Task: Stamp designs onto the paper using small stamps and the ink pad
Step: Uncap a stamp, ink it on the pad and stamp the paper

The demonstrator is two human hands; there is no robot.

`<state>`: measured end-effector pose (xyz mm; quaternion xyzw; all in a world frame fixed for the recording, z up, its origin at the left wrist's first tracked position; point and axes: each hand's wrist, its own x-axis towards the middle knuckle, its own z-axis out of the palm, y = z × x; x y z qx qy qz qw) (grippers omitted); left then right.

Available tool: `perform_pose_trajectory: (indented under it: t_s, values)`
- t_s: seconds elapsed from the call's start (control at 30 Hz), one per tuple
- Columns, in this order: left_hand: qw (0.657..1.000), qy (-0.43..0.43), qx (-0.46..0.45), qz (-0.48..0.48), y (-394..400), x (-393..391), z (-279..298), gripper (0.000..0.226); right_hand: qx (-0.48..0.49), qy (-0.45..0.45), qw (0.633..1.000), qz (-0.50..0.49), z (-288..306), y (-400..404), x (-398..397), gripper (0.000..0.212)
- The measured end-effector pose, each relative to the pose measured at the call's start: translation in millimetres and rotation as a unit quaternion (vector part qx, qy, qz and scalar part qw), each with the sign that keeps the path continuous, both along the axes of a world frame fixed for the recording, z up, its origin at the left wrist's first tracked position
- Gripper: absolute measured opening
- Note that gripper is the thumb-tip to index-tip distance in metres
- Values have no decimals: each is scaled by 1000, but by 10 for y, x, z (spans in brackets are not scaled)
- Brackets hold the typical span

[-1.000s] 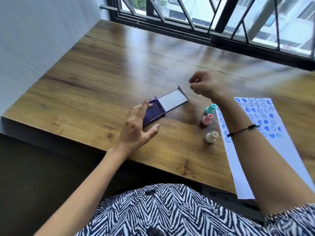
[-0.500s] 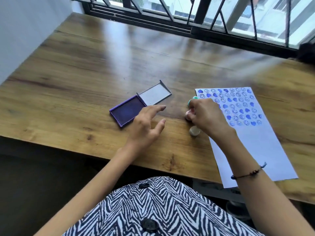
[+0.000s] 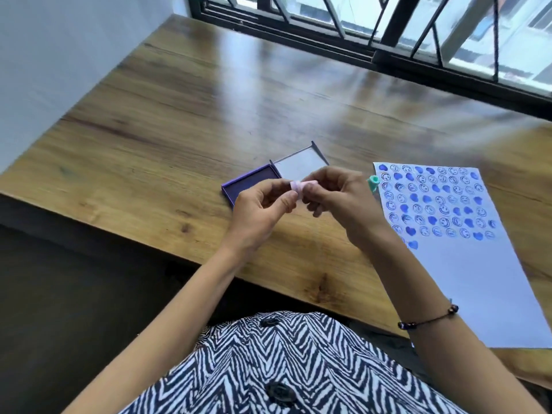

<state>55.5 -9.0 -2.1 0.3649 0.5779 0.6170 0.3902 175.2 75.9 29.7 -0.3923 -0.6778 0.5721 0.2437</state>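
Pink stamp (image 3: 299, 186) pinched between left hand (image 3: 259, 211) and right hand (image 3: 343, 201), both grips on it. Ink pad (image 3: 248, 186) open on bench (image 3: 185, 138).

- A wooden tabletop (image 3: 185, 121) with strong brown grain and dark knots fills most of the view.
- Its far end runs up to a window (image 3: 388, 28) with a black metal frame and slanted black bars.
- Daylight from the window lies in pale, glossy streaks across the wood.
- Pale buildings show, blurred, through the glass.
- A plain white wall (image 3: 59, 55) borders the left side.
- A dark floor (image 3: 59, 294) lies below the near edge.
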Motion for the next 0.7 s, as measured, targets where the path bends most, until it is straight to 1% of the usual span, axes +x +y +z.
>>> perform_pose_trajectory:
  t_s: [0.07, 0.1, 0.17, 0.23, 0.27, 0.33, 0.47, 0.5, 0.53, 0.57, 0.6, 0.63, 0.7]
  values:
    - [1000, -16, 3, 18, -46, -68, -10, 12, 12, 3, 1000, 13, -30, -38, -105, 2]
    - [999, -23, 7, 28, -74, -98, -18, 11, 27, 2, 999, 20, -38, -63, -159, 3]
    - [997, -57, 11, 52, -135, -165, -51, 8, 82, -16, 996, 27, -43, -112, -260, 7]
    - [992, -95, 8, 86, -228, -255, -104, 9, 159, -44, 986, 29, -29, -138, -359, 7]
    - [990, -99, 5, 103, -285, -306, -138, 10, 205, -61, 976, 32, -15, -130, -406, 5]
    - [988, -79, 1, 135, -379, -396, -198, 10, 295, -105, 949, 42, 16, -72, -513, 4]
    - [981, -45, 2, 188, -415, -449, -251, 6, 414, -179, 887, 99, -40, -21, -796, 13]
    - [980, -37, 0, 197, -407, -435, -266, 7, 437, -208, 866, 124, -78, -57, -833, 19]
    - [978, -30, -1, 205, -400, -426, -280, 8, 452, -230, 848, 154, -115, -111, -854, 32]
    - [977, -24, -1, 210, -393, -418, -291, 9, 456, -244, 838, 177, -138, -167, -855, 47]
    - [977, -22, 1, 212, -389, -416, -298, 10, 451, -253, 835, 189, -154, -199, -843, 55]
    - [977, -23, 4, 213, -385, -414, -302, 10, 452, -256, 832, 192, -172, -197, -834, 53]
    - [978, -18, 10, 210, -379, -419, -304, 11, 450, -275, 828, 188, -186, -105, -857, 25]
